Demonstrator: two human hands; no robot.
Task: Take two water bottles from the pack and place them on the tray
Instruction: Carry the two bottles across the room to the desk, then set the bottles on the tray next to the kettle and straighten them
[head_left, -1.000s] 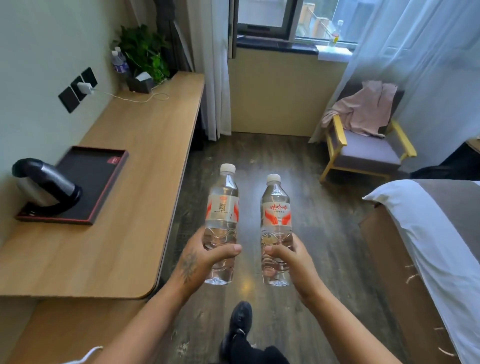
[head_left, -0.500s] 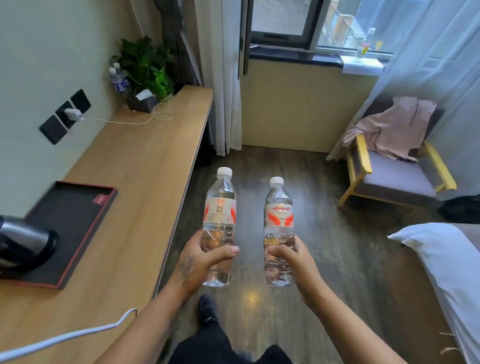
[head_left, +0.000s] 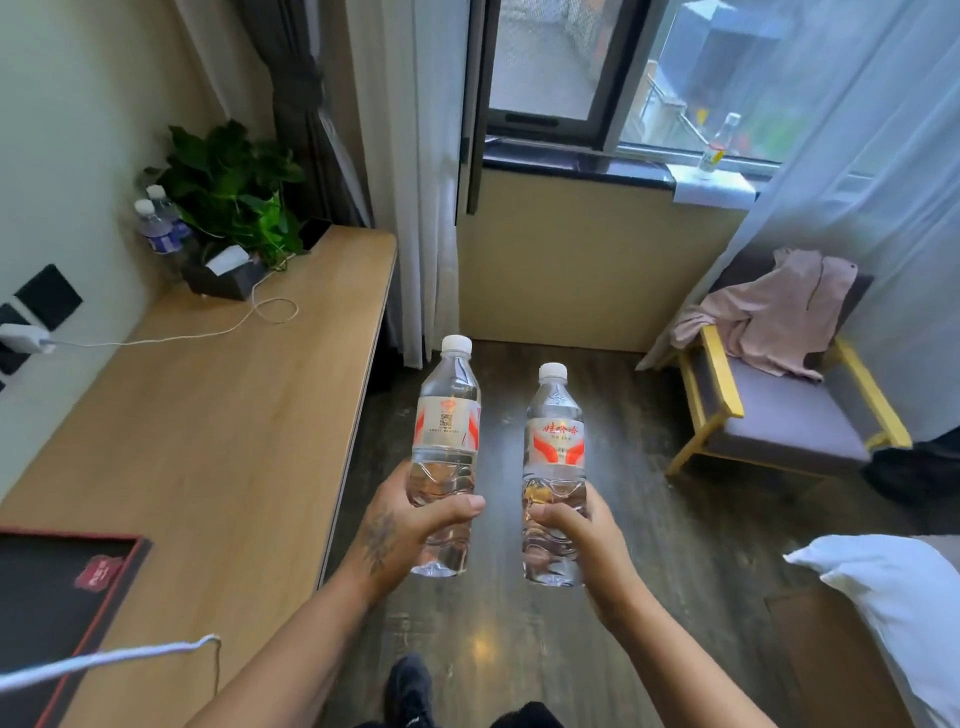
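Note:
Two clear water bottles with white caps and red-and-white labels are held upright over the dark floor. My left hand (head_left: 402, 525) grips the lower half of the left bottle (head_left: 447, 431). My right hand (head_left: 582, 530) grips the lower half of the right bottle (head_left: 555, 447). The black tray (head_left: 57, 618) with a red rim lies on the wooden desk (head_left: 223, 431) at the lower left, partly cut off by the frame edge. The pack is not in view.
At the desk's far end stand a green plant (head_left: 234, 187), two small bottles (head_left: 158, 228) and a tissue box (head_left: 226, 273). A white cable (head_left: 171, 338) runs to a wall plug. A yellow-framed chair (head_left: 779, 410) with pink cloth and a bed corner (head_left: 893, 597) are on the right.
The view has moved forward along the desk; the tray slid toward the lower left edge and the kettle left the frame. Both bottles stay gripped upright in front of me.

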